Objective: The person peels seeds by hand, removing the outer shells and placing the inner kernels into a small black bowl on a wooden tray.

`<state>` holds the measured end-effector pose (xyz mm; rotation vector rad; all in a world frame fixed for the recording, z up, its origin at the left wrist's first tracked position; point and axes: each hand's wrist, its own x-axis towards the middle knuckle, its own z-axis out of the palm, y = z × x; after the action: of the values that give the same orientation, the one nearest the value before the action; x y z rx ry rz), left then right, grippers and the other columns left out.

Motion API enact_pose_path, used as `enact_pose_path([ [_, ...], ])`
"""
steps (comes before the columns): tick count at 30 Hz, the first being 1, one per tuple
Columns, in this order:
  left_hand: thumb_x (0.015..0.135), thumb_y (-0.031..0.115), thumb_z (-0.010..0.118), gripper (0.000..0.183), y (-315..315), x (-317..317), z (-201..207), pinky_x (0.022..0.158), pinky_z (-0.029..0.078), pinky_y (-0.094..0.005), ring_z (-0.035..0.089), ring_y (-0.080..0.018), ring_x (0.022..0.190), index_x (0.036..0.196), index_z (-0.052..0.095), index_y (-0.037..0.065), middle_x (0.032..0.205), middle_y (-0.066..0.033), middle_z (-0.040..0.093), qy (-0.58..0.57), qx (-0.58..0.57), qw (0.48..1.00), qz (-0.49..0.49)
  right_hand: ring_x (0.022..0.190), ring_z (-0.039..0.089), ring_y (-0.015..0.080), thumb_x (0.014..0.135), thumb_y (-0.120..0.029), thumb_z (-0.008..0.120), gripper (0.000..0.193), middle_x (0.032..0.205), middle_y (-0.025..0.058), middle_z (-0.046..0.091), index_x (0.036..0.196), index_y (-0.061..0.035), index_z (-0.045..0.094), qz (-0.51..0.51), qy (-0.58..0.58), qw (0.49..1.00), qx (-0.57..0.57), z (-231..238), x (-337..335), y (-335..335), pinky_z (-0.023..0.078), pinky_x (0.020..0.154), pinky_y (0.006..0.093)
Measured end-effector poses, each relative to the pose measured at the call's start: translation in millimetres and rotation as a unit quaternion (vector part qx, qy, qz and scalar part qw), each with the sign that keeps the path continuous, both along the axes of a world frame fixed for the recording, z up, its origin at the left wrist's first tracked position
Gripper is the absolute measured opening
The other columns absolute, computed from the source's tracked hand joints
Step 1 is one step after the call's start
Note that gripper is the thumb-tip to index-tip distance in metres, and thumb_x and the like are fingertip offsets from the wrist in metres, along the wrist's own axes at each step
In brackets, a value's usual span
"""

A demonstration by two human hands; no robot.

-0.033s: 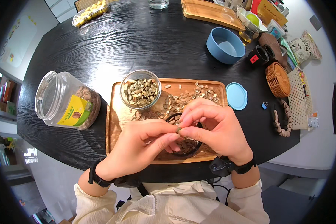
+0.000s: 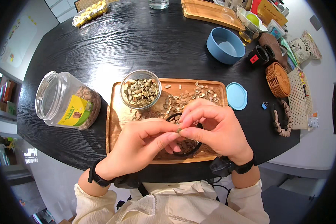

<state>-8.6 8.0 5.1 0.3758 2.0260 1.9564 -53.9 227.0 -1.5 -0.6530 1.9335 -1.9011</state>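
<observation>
Black table (image 2: 175,48): stood on a pale floor (image 2: 59,183).
Wooden tray (image 2: 114,130): strewn with shells (image 2: 203,91).
Glass bowl (image 2: 159,89): heaped with green seeds (image 2: 142,93).
Plastic jar (image 2: 65,87): partly filled with brown seeds (image 2: 94,110), placed left of the tray.
Black bowl (image 2: 194,150): brown pieces (image 2: 187,145) held inside.
Green seed (image 2: 179,130): pinched by narrowed fingers of left hand (image 2: 140,140) and right hand (image 2: 220,130), above the black bowl.

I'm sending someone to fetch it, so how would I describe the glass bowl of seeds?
At the near edge of the black table, find the wooden tray strewn with shells. Standing near its far left corner is a round, clear glass bowl. Unlike the black-rimmed container nearer the person, it is see-through and holds greenish seeds.
</observation>
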Motion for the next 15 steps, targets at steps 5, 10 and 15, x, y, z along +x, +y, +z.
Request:
enact_pose_path([
  [5, 0.102, 0.001, 0.058, 0.016, -4, -1, 1, 0.073, 0.06, -0.029, 0.072, -0.0182, 0.08, 0.113, 0.065, -0.01, 0.095, -0.0138, 0.071, -0.149, 0.122, 0.981, -0.017, 0.095, 0.063, 0.0141, 0.089, -0.002, 0.075, 0.01, 0.105, 0.0069, 0.065, 0.098, 0.0007, 0.073, 0.026, -0.069, 0.996, -0.044, 3, 3, -1, 0.051, 0.083, 0.0271],
  [10, 0.102, 0.005, 0.06, 0.019, -7, -2, 0, 0.073, 0.059, -0.0278, 0.071, -0.0159, 0.08, 0.114, 0.065, -0.008, 0.095, -0.0119, 0.072, -0.182, 0.147, 0.972, -0.034, 0.098, 0.063, 0.0143, 0.091, -0.001, 0.074, 0.011, 0.106, 0.0074, 0.063, 0.101, 0.0024, 0.071, 0.037, -0.074, 0.995, -0.052, 4, 4, 0, 0.052, 0.085, 0.0281],
  [15, 0.104, 0.01, 0.06, 0.022, -9, -2, 0, 0.073, 0.058, -0.0266, 0.07, -0.0141, 0.081, 0.117, 0.065, -0.007, 0.096, -0.0102, 0.072, -0.205, 0.174, 0.961, -0.058, 0.1, 0.063, 0.0137, 0.094, 0.0, 0.071, 0.013, 0.107, 0.007, 0.063, 0.105, 0.0039, 0.067, 0.068, -0.127, 0.982, -0.119, 4, 5, -1, 0.052, 0.086, 0.0283],
])
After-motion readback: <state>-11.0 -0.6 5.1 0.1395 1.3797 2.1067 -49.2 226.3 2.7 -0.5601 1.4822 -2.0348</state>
